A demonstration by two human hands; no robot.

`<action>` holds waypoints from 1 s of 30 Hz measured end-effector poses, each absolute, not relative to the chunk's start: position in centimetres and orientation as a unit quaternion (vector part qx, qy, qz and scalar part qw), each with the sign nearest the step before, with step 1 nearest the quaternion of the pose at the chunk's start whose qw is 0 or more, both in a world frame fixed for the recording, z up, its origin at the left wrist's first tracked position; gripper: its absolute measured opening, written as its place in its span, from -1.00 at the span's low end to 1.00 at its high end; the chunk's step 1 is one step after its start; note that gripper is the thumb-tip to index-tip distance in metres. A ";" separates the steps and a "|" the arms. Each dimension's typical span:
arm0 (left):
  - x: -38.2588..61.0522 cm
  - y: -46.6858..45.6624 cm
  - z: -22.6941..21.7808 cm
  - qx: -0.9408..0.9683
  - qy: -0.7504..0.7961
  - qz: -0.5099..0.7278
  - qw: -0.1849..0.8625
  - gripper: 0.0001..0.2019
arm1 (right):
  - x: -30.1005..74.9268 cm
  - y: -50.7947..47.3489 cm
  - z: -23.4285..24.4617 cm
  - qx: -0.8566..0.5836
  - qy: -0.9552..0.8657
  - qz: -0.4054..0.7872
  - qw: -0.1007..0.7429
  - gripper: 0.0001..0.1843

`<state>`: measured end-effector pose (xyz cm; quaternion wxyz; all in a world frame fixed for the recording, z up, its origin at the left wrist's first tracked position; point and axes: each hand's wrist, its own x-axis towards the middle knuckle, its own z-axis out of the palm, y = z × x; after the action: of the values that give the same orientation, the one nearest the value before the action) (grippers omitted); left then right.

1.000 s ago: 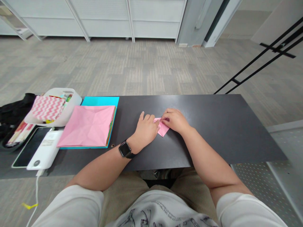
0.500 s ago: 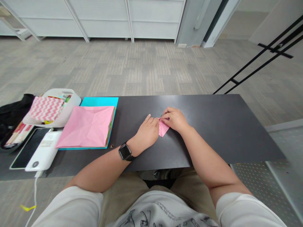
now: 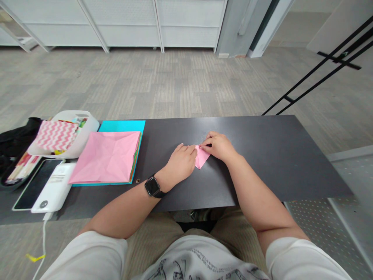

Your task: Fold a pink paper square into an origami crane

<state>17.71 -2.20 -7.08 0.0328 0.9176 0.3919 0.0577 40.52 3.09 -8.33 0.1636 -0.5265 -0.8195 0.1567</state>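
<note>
A small folded pink paper (image 3: 202, 157) lies on the dark table (image 3: 268, 155), its point toward me. My left hand (image 3: 180, 162), with a black watch on its wrist, rests on the paper's left edge, fingers curled and pressed down on it. My right hand (image 3: 219, 146) pinches the paper's upper right corner with closed fingertips. Most of the paper's left part is hidden under my left hand.
A creased pink sheet (image 3: 106, 156) lies on a stack of coloured paper (image 3: 122, 126) at the left. Beyond it stand a white basket (image 3: 87, 130) with zigzag paper, a white power bank (image 3: 55, 186), a phone (image 3: 33, 188) and a black bag (image 3: 14, 136).
My left hand's fingers have curled in and slid toward the paper's left edge. My right hand has drawn slightly right, so more of the pink paper shows.
</note>
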 end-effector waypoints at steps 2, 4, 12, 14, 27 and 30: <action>17.8 -2.2 -7.0 0.917 0.394 0.054 0.035 -0.66 | 41.0 3.2 -8.3 -0.527 -0.819 0.163 0.156 -0.86; 17.8 -2.2 -6.9 0.916 0.396 0.052 0.033 -0.67 | 41.6 3.3 -8.2 -0.526 -0.821 0.169 0.146 -0.85; 17.7 -2.2 -6.8 0.915 0.399 0.051 0.028 -0.70 | 42.7 3.4 -7.6 -0.566 -0.794 0.135 0.176 -0.87; 17.8 -2.2 -6.7 0.915 0.399 0.054 0.026 -0.69 | 41.8 3.1 -7.5 -0.554 -0.796 0.137 0.203 -0.85; 18.1 -2.7 -6.4 0.891 0.446 0.062 0.055 -0.74 | 40.9 3.0 -8.4 -0.533 -0.812 0.176 0.160 -0.88; 18.1 -2.6 -6.1 0.887 0.456 0.055 0.045 -0.75 | 41.1 3.2 -8.5 -0.535 -0.811 0.180 0.154 -0.89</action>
<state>18.11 -2.60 -6.13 0.0454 0.8870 0.4562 0.0551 41.08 3.17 -8.49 0.1538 -0.5352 -0.8109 0.1801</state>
